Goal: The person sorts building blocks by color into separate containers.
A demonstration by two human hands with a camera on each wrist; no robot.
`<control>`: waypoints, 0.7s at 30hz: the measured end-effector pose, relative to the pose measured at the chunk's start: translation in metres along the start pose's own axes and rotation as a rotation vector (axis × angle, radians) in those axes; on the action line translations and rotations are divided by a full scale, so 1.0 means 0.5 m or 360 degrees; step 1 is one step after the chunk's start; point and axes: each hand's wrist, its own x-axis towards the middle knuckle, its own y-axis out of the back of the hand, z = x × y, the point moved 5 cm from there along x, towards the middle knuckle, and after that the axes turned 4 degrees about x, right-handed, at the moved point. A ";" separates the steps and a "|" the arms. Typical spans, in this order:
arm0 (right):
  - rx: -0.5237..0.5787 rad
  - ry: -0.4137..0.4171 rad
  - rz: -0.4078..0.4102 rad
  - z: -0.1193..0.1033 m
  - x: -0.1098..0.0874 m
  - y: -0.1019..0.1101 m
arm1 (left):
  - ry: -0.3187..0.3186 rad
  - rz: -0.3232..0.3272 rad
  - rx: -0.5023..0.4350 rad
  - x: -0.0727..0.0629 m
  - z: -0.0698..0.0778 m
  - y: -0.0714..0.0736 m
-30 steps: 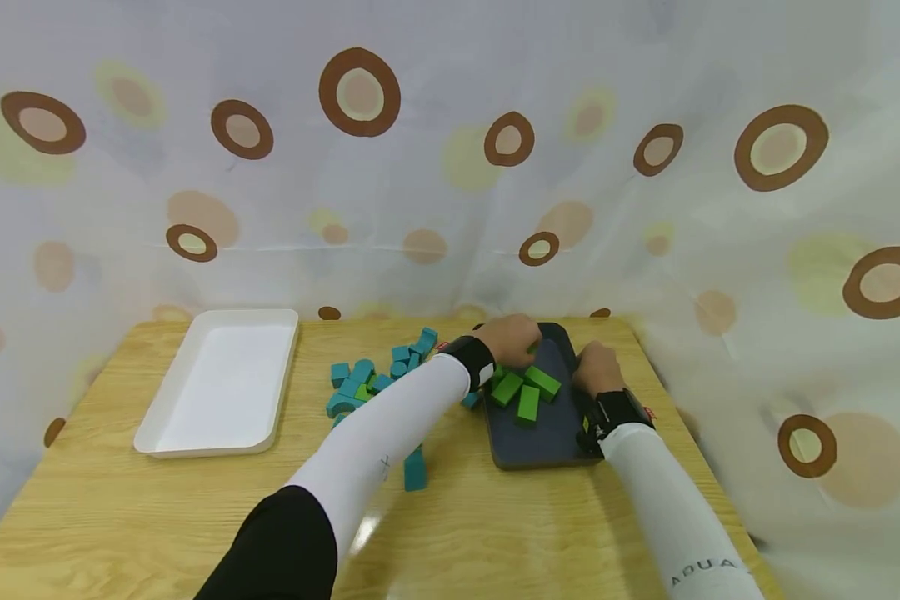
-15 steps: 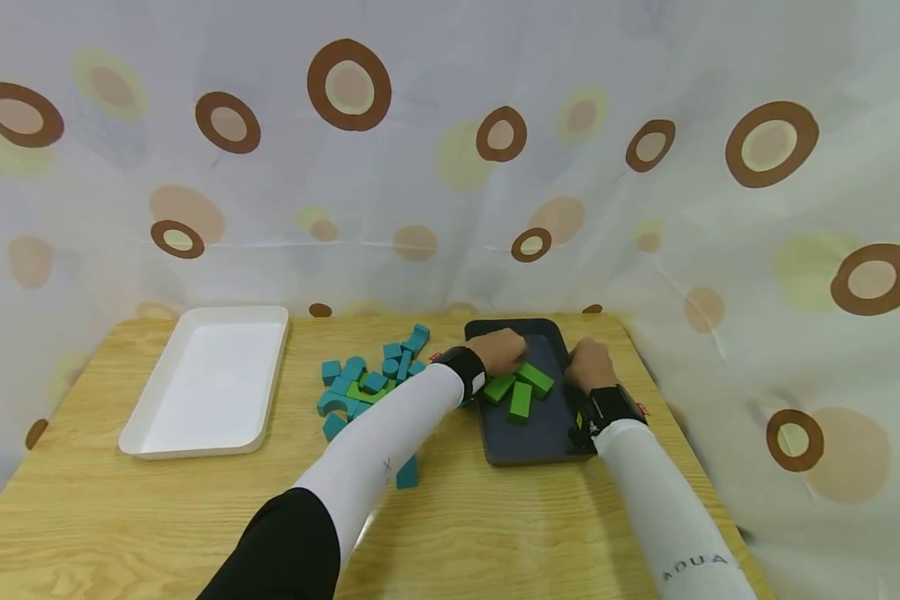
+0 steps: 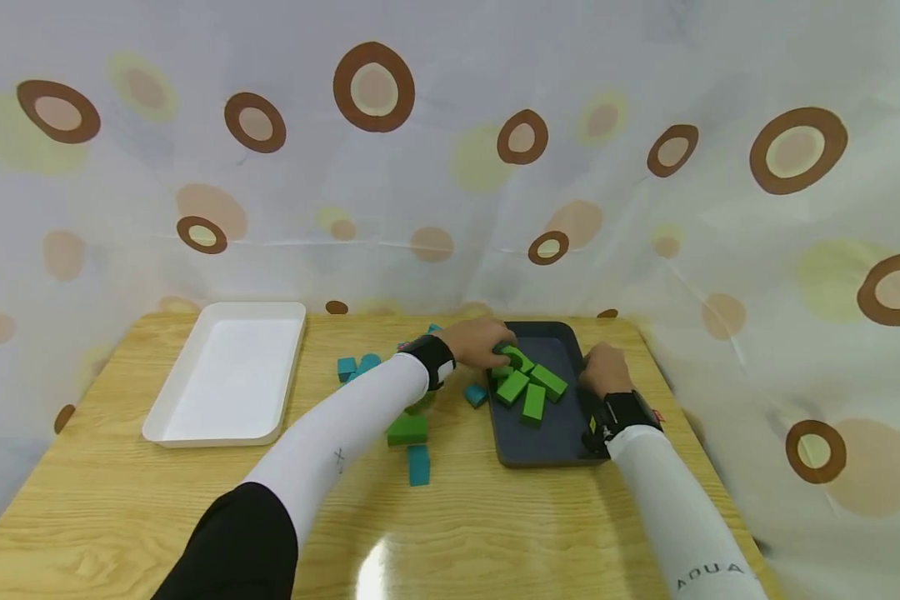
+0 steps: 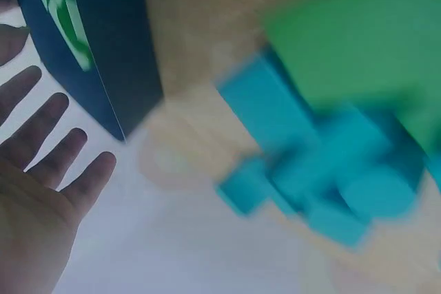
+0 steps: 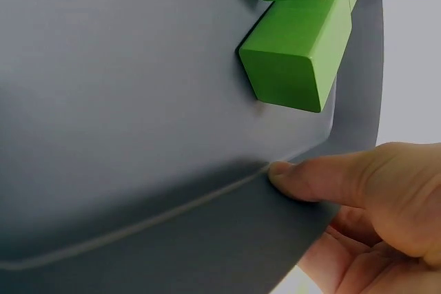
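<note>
My left hand (image 3: 480,342) is over the left rim of the dark grey tray (image 3: 547,446). Its fingers are spread with nothing between them in the left wrist view. Inside the tray, several green blocks (image 3: 534,403) lie bunched toward the left side, among them a green block with a curved cutout (image 3: 517,359) just beside the left fingertips. My right hand (image 3: 606,369) grips the tray's right wall; the right wrist view shows the thumb (image 5: 303,178) pressed on the inner side and the other fingers outside, partly hidden.
Blue blocks (image 4: 269,105) lie in a loose pile left of the tray, partly hidden by the left forearm. A green block (image 3: 407,429) and a blue block (image 3: 418,465) sit nearer the front. A lone blue block (image 3: 476,395) is close to the tray. A white tray (image 3: 228,375) stands at left.
My left hand has drawn back leftward from over the grey tray, uncovering the green block with the cutout. The right hand keeps its hold on the tray.
</note>
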 end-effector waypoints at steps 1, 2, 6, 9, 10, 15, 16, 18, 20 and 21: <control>0.0003 -0.0003 -0.0002 0.000 0.000 0.000 | 0.0009 -0.0010 -0.0022 -0.017 -0.007 0.011; 0.0009 -0.0012 -0.0006 0.001 0.001 -0.001 | 0.0038 -0.0030 -0.0037 -0.036 -0.015 0.020; 0.0034 -0.0027 -0.0019 0.003 0.001 -0.001 | 0.0147 -0.0067 -0.0058 -0.105 -0.049 0.053; 0.0034 -0.0010 -0.0004 0.002 0.000 0.000 | 0.0179 -0.0060 -0.0017 -0.149 -0.073 0.069; 0.0028 0.0001 0.0008 0.001 0.000 0.001 | 0.0182 -0.0059 0.0005 -0.162 -0.077 0.073; 0.0035 0.0024 0.0010 -0.002 -0.002 -0.001 | 0.0133 -0.0180 0.0115 -0.213 -0.066 0.060; 0.0037 0.0016 0.0008 -0.001 -0.003 -0.002 | 0.0112 -0.0224 0.0130 -0.218 -0.056 0.054; 0.0032 0.0009 0.0000 0.000 -0.003 -0.003 | 0.0077 -0.0295 0.0157 -0.225 -0.036 0.042; 0.0024 0.0010 0.0005 -0.001 -0.002 -0.003 | 0.0060 -0.0347 0.0181 -0.227 -0.017 0.031; 0.0015 0.0012 0.0012 -0.002 -0.002 -0.003 | 0.0059 -0.0372 0.0187 -0.228 -0.009 0.026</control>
